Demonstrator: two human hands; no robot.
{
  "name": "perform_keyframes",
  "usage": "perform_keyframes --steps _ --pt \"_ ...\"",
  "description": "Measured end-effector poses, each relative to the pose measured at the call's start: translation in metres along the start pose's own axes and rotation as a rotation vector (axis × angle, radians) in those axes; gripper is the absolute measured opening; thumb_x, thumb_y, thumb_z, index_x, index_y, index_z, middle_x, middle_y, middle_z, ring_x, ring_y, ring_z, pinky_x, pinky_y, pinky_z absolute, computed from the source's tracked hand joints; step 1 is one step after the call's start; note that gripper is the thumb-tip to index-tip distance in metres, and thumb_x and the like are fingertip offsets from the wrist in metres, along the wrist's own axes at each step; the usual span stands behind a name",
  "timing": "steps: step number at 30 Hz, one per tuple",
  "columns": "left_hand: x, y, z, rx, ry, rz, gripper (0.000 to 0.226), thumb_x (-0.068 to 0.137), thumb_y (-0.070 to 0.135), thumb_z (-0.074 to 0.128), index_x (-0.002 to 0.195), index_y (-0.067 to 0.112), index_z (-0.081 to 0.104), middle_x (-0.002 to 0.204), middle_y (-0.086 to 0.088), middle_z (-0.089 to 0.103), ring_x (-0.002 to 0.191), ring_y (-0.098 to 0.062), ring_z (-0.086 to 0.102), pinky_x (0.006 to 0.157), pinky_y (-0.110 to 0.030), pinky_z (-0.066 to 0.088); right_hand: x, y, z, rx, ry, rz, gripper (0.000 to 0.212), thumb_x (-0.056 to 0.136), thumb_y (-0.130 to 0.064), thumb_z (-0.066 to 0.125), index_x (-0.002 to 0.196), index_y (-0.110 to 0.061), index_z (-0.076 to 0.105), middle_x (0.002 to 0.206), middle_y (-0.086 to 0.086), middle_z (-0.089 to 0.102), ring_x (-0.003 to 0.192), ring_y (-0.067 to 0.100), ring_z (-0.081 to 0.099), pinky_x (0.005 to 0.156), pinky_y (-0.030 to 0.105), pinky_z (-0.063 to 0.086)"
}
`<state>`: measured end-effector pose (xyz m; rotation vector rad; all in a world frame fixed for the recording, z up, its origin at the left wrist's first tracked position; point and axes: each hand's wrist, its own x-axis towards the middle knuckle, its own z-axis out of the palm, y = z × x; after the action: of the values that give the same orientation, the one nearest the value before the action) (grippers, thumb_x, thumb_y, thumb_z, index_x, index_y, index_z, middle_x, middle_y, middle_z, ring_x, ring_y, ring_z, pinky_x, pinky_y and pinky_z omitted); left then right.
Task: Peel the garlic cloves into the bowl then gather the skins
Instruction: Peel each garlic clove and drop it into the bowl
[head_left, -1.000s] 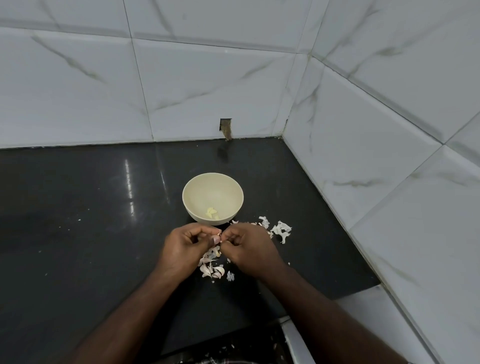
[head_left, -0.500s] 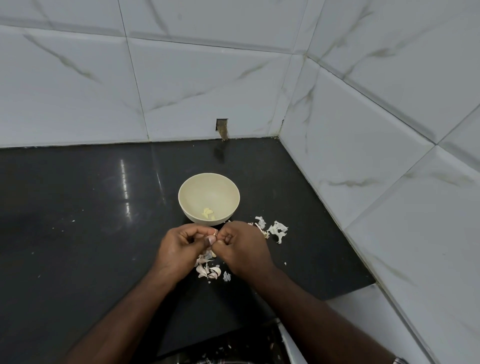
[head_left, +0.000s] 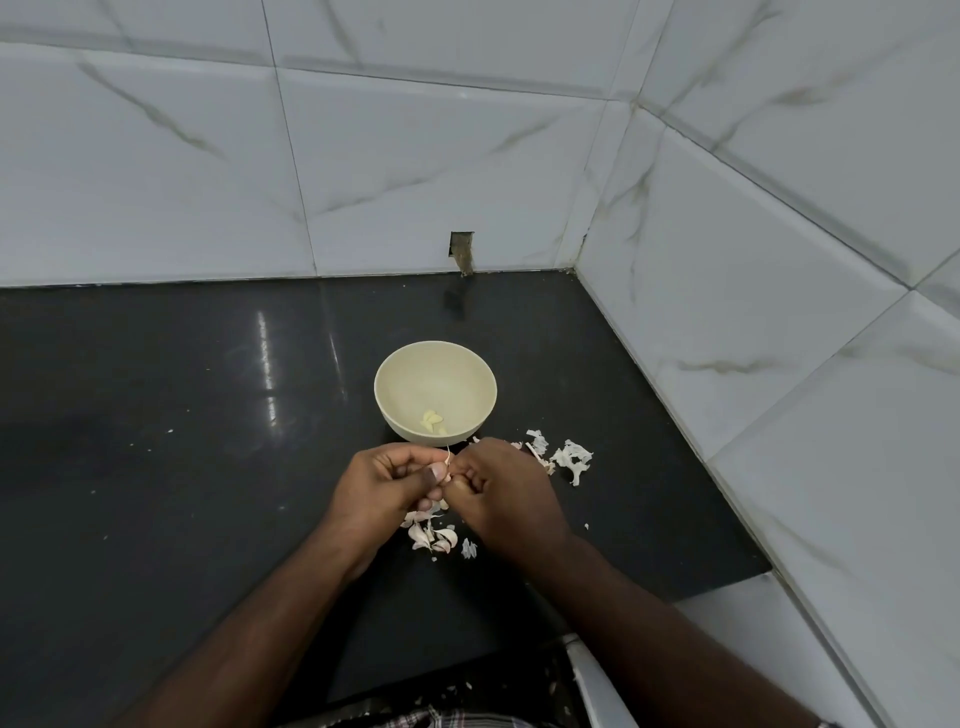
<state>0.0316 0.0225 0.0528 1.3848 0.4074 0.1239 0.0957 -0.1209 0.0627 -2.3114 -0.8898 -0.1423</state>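
Note:
A cream bowl (head_left: 395, 400) stands on the black counter with a few peeled garlic cloves (head_left: 432, 421) at its bottom. Just in front of it my left hand (head_left: 384, 486) and my right hand (head_left: 506, 493) meet, both pinching one small garlic clove (head_left: 448, 464) between the fingertips; the clove is mostly hidden. A pile of unpeeled cloves and skins (head_left: 431, 535) lies under my hands. More torn white skins (head_left: 569, 457) lie to the right of my right hand.
The black counter (head_left: 182, 441) ends at tiled walls (head_left: 753, 312) at the back and on the right. Small skin flecks dot the counter on the left. A white edge (head_left: 592, 686) shows at the bottom right, past the counter's front edge.
My hands have stayed together in front of the bowl, working the same clove. The fingers have shifted slightly; a thin strip of skin now sticks up between them.

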Motion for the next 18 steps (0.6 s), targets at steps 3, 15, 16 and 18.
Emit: perform_keyframes --steps 3,15,16,18 --pt "0.001 0.0 0.0 -0.078 0.007 -0.052 0.016 0.091 -0.003 0.066 0.105 0.001 0.071 0.073 -0.013 0.07 0.062 -0.015 0.06 0.055 -0.021 0.049 0.003 0.003 -0.007 0.125 -0.069 0.029 0.011 0.078 -0.02 0.058 0.078 -0.016 0.069 0.063 -0.018 0.053 0.069 0.002 0.05 0.062 0.013 0.036" --pt "0.003 -0.002 -0.006 -0.046 -0.036 -0.051 0.013 0.09 0.0 0.067 0.101 0.003 0.074 0.079 -0.013 0.072 0.067 -0.013 0.063 0.061 -0.022 0.052 0.007 0.008 -0.012 0.406 -0.195 0.244 0.019 0.084 -0.007 0.066 0.079 -0.024 0.071 0.057 -0.016 0.062 0.05 0.0 0.05 0.054 0.012 0.039" --pt "0.003 -0.003 -0.007 -0.029 -0.05 -0.042 0.015 0.088 0.0 0.069 0.101 0.004 0.074 0.08 -0.013 0.072 0.07 -0.014 0.065 0.064 -0.024 0.053 0.007 0.008 -0.012 0.403 -0.197 0.255 0.017 0.084 -0.008 0.066 0.079 -0.023 0.071 0.054 -0.019 0.059 0.049 0.0 0.049 0.054 0.012 0.038" --pt "0.003 -0.003 -0.008 0.004 -0.058 -0.02 0.019 0.082 -0.002 0.075 0.099 0.006 0.075 0.082 -0.014 0.073 0.074 -0.017 0.067 0.07 -0.028 0.056 0.007 0.008 -0.013 0.396 -0.215 0.259 0.015 0.085 -0.009 0.067 0.08 -0.022 0.071 0.052 -0.021 0.057 0.049 0.0 0.048 0.053 0.011 0.036"
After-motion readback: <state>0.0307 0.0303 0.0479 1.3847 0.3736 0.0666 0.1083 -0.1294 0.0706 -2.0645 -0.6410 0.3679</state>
